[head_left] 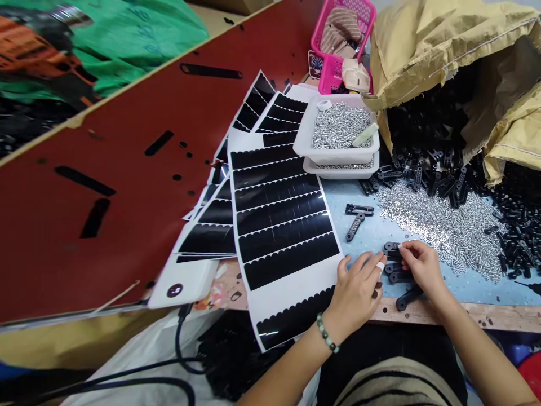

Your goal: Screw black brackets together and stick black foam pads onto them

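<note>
A small row of black plastic parts (399,274) lies near the table's front edge, between my hands. My right hand (420,265) pinches thumb and forefinger together at the far end of the row; whatever is in the pinch is too small to make out. Resting at the row's left side, my left hand (357,290) has its fingers stretched out, with a white band round one finger. Small dark bits show by its fingertips. Two more black parts, one flat (359,210) and one slanted (355,226), lie farther back on the blue surface (338,194).
Silver screws and nuts (443,225) lie heaped at right, below a paper sack (426,51) spilling black parts. Stacked white tubs (306,141) hold metal hardware. A sheet of black stickers (291,276) lies left. Behind stand a red board (139,129) and pink baskets (329,76).
</note>
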`<state>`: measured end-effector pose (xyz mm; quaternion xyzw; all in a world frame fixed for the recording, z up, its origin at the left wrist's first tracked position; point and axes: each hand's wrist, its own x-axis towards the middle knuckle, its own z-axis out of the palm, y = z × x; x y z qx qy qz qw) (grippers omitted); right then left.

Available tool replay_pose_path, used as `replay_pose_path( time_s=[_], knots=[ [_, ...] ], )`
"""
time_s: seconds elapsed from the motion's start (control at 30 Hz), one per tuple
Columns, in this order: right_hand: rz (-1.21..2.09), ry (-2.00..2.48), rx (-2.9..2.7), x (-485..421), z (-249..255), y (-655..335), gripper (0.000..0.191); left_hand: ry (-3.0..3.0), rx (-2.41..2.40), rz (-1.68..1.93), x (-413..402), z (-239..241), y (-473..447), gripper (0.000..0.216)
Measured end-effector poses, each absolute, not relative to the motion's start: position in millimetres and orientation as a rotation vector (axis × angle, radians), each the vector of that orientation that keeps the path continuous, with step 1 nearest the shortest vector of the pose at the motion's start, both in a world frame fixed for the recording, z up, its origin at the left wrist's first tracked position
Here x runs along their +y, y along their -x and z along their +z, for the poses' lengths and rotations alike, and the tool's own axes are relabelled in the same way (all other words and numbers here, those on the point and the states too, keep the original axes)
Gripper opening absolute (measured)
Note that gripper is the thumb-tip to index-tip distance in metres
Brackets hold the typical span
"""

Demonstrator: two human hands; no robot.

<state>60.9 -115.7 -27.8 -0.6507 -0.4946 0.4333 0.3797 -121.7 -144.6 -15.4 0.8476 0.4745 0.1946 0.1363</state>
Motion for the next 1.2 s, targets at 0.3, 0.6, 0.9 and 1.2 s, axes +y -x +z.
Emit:
replay_pose_path(
  time_s=[0.3, 0.6, 0.9, 1.2],
  knots=[
    [0.727, 1.760, -1.654, -114, -29, -60, 0.017, -2.447, 1.376, 0.552, -139, -12, 112, 0.043],
    [0.626, 1.258, -2.062, -127, 6, -57, 0.017, -2.289, 1.236, 0.592, -128, -5, 112, 0.046],
    [0.994, 1.446, -1.407, -118, -6, -72, 0.017, -2.157, 1.306, 0.745, -123, -6, 114, 0.045],
    [1.122, 1.583, -0.999, -106, -31, -66, 0.031, -2.416, 1.347, 0.576, -128, -10, 107, 0.037]
  ],
)
